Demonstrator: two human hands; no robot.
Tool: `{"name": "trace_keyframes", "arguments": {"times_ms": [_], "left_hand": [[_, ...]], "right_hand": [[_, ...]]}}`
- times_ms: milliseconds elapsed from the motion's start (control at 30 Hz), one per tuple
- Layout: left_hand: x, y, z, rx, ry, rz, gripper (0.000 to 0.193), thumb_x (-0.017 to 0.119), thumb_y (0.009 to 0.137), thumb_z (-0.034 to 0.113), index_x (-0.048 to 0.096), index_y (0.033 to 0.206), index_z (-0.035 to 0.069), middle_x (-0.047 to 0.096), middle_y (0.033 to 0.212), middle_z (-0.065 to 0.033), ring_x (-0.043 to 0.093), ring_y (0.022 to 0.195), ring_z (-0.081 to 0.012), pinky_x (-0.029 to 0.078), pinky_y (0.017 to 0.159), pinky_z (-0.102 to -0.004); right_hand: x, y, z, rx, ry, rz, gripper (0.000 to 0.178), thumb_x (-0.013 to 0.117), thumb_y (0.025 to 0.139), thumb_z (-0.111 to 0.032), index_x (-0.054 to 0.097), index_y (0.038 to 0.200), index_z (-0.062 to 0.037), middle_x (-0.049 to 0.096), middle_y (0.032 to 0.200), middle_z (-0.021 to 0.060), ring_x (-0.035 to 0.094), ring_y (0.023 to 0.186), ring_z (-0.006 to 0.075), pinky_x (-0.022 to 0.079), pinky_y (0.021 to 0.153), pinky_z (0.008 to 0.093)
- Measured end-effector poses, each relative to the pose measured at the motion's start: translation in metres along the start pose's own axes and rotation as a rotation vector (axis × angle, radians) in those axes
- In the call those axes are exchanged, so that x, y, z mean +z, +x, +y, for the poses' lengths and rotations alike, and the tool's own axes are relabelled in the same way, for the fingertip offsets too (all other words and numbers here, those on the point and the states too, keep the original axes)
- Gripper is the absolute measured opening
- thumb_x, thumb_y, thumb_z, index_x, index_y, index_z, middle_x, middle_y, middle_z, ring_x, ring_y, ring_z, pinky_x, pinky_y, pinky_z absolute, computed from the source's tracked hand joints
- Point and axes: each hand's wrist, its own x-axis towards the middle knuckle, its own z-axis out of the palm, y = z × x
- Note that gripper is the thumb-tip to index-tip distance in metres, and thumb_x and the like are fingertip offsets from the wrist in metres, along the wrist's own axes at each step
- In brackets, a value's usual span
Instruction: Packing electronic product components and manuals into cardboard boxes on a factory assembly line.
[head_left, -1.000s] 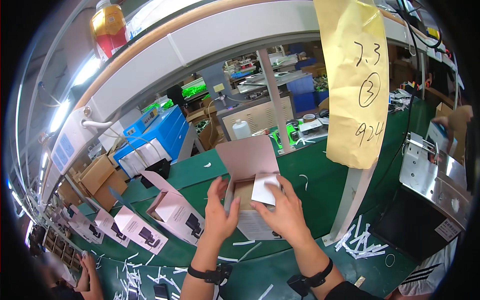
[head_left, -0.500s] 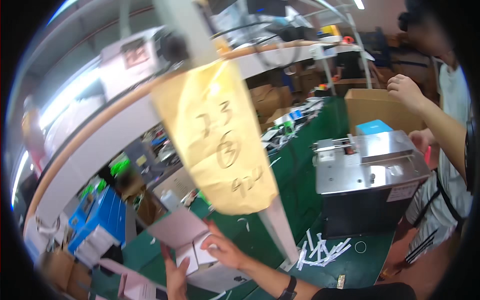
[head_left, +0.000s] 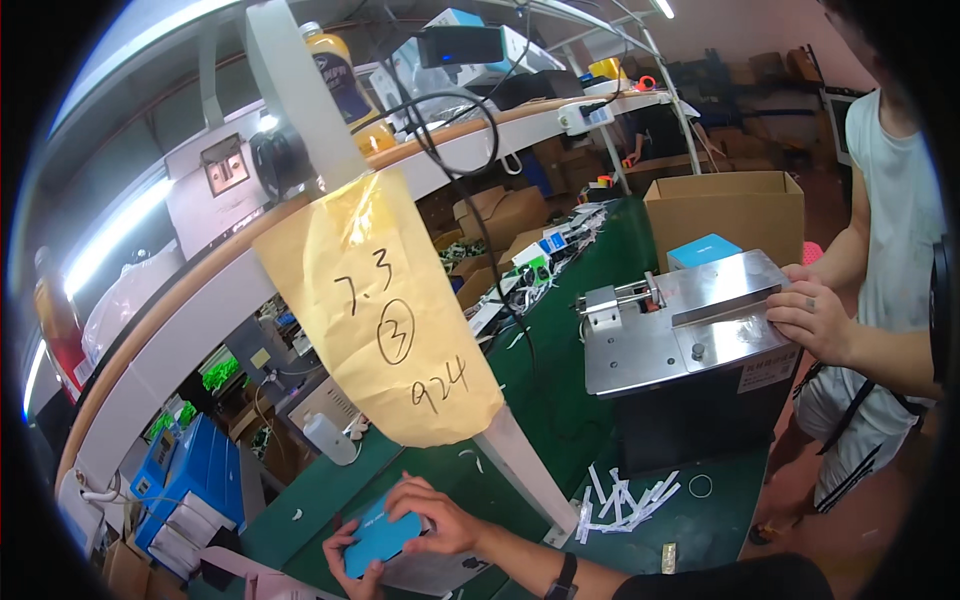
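Note:
A small carton [head_left: 435, 570] with a blue lid [head_left: 385, 537] and white sides lies tilted between my hands, low over the green table [head_left: 455, 465]. My left hand [head_left: 352, 565] is closed round its left end, thumb on the near side and fingers beyond. My right hand [head_left: 437, 515] curls over the right part of the lid, fingertips at its far edge. The lid lies down over the carton, so its inside is hidden. An open pinkish box flap [head_left: 245, 570] shows at the lower left.
A yellow paper sheet [head_left: 385, 320] hangs on the white post [head_left: 525, 470] before me. White paper strips [head_left: 625, 500] lie right of the post. A co-worker's hands [head_left: 812, 315] rest at a metal-topped machine [head_left: 690, 330]. An open cardboard box [head_left: 725, 215] stands behind it.
The carton's raised lid has come down, covering the white contents and showing its blue top. My right hand has moved onto the lid. The co-worker's raised hand has lowered to the machine.

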Motion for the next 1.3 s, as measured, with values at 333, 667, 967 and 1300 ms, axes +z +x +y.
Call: {"name": "trace_keyframes", "arguments": {"times_ms": [333, 667, 967, 1300], "left_hand": [[0.004, -0.012, -0.001, 0.0, 0.134, 0.046, 0.036, 0.074, 0.084, 0.009, 0.063, 0.117, -0.001, 0.063, 0.122, -0.0189, 0.057, 0.116, -0.0323, 0.043, 0.103, -0.044], [0.031, -0.018, 0.007, 0.076, 0.515, 0.225, 0.024, 0.067, 0.09, 0.003, 0.068, 0.112, -0.005, 0.064, 0.119, -0.0216, 0.061, 0.108, -0.0373, 0.048, 0.097, -0.046], [0.04, -0.018, -0.007, 0.291, 0.449, 0.25, 0.035, 0.055, 0.093, 0.03, 0.068, 0.095, -0.002, 0.068, 0.104, -0.0185, 0.06, 0.107, -0.0367, 0.044, 0.1, -0.0483], [0.063, -0.01, -0.012, 0.428, 0.698, 0.339, 0.016, 0.076, 0.077, 0.017, 0.069, 0.085, 0.005, 0.07, 0.09, -0.0088, 0.056, 0.096, -0.0305, 0.05, 0.099, -0.0557]], "right_hand": [[0.012, -0.001, -0.005, 0.014, 0.02, 0.179, 0.026, 0.073, 0.086, -0.006, 0.063, 0.109, -0.0035, 0.064, 0.119, 0.0138, 0.055, 0.125, 0.0328, 0.03, 0.117, 0.0527], [0.018, -0.006, -0.01, -0.017, -0.103, 0.436, 0.023, 0.075, 0.082, 0.002, 0.068, 0.103, 0.0012, 0.068, 0.112, 0.015, 0.063, 0.113, 0.0344, 0.049, 0.1, 0.047], [0.003, -0.01, -0.002, -0.115, -0.164, 0.454, 0.013, 0.081, 0.072, -0.004, 0.07, 0.079, -0.0034, 0.074, 0.089, 0.0101, 0.069, 0.096, 0.0302, 0.053, 0.092, 0.0459], [-0.004, -0.014, 0.006, -0.18, -0.257, 0.416, 0.032, 0.084, 0.076, -0.025, 0.066, 0.084, -0.0002, 0.071, 0.092, 0.0133, 0.066, 0.092, 0.0338, 0.052, 0.09, 0.0489]]}}
